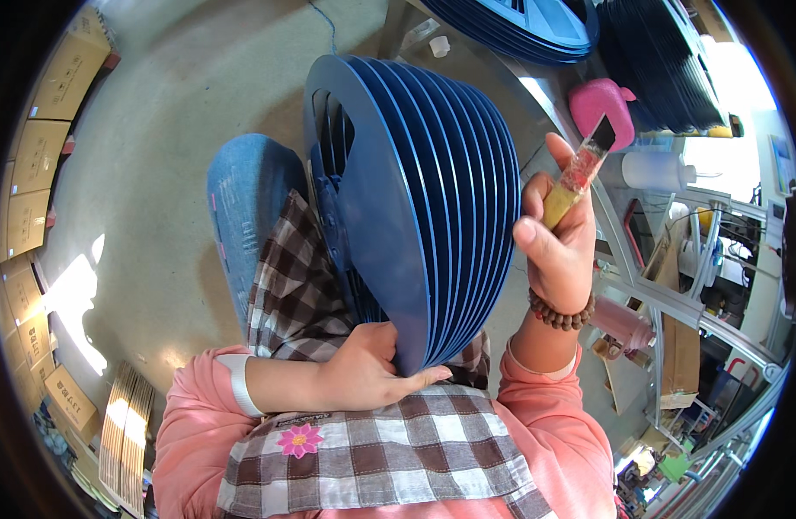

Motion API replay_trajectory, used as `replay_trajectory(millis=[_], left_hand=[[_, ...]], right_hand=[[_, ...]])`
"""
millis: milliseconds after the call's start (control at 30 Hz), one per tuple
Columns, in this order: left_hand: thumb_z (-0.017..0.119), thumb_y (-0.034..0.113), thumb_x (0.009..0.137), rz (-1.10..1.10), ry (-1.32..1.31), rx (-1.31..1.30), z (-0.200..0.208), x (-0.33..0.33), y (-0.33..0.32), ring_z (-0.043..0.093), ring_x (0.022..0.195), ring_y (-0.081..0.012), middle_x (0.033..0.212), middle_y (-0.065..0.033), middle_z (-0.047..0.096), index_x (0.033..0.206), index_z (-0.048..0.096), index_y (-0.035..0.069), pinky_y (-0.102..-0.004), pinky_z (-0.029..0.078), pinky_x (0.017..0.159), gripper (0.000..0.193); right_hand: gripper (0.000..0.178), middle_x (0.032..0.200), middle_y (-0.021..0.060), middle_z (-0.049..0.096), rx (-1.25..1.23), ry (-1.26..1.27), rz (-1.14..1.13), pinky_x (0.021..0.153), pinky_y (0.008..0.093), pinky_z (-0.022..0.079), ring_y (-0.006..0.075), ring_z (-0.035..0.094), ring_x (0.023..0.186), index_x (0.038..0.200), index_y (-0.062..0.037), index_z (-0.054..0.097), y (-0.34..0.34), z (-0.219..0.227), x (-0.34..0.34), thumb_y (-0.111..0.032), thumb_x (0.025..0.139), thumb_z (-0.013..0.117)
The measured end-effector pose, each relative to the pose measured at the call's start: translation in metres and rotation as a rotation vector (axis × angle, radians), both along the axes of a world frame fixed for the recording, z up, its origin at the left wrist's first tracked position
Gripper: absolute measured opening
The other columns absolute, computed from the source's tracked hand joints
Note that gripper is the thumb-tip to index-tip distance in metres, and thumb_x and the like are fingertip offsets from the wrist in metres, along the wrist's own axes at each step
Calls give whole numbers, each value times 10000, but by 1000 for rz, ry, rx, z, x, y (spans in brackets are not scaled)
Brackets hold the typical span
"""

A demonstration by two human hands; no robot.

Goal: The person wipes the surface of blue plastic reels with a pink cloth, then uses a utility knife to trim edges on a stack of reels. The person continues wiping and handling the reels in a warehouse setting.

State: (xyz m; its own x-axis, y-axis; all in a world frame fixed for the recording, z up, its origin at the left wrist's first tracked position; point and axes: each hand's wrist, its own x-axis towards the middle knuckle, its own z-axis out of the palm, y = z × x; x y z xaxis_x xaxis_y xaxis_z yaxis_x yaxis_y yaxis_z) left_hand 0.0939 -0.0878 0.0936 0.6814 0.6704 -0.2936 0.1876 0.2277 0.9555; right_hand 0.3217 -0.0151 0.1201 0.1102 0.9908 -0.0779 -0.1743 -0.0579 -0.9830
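Note:
A stack of dark blue round plastic panels [445,199] with cut-outs stands on edge in front of me, leaning against my lap, its rims fanned slightly apart. My left hand [367,370] grips the stack's lower end, fingers behind it and thumb along the bottom rim. At the stack's right side, my right hand [564,246] holds a short knife [578,173] with a yellow handle, a red wrapped middle and a dark flat blade pointing up. That hand's thumb and fingertips are close against the rims; whether they touch is hard to tell.
On the table [536,91] at far right lie more blue panels [519,30], a dark stack [653,65], a pink container [601,108] and a white bottle [653,170]. Cardboard boxes [39,156] line the left side. A metal frame [666,298] stands at right.

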Motion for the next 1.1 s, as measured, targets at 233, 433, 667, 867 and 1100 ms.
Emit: replay_trajectory(millis=[233,433,667,867,1100], left_hand=[[786,237,819,43,-12,38,1,1,-1,680,747,-183,844,-110,697,997,649,8,-299,528,682,321],[783,316,811,117,-70,74,-9,3,-9,660,657,-265,764,-147,656,971,624,3,-329,519,615,385],[769,43,813,194,-283,-276,17,-9,22,678,961,-183,1044,-123,696,1055,642,-4,-323,550,856,278],[645,247,936,558,-491,-566,60,-43,81,683,979,-287,1076,-180,678,1107,597,7,-390,568,848,298],[698,312,901,560,-507,-679,82,-48,99,679,977,-272,1070,-167,676,1068,626,41,-384,569,825,326]], right_hand=[[1231,806,-53,465,-58,57,131,588,172,283,37,414,672,1516,-75,198,-27,1,-6,-80,524,926],[1316,795,-46,444,43,-82,160,594,183,269,53,402,676,1531,-53,150,-27,0,-11,-197,493,946],[1071,788,-41,429,130,-56,-117,587,185,300,46,389,662,1484,-24,239,-5,-2,-21,-325,682,881],[298,664,-21,443,41,53,130,520,210,285,60,380,574,941,-6,573,-22,-29,-23,-299,991,556],[382,734,43,561,67,108,355,592,248,392,106,499,644,786,2,613,-33,-46,-48,-265,1027,484]])
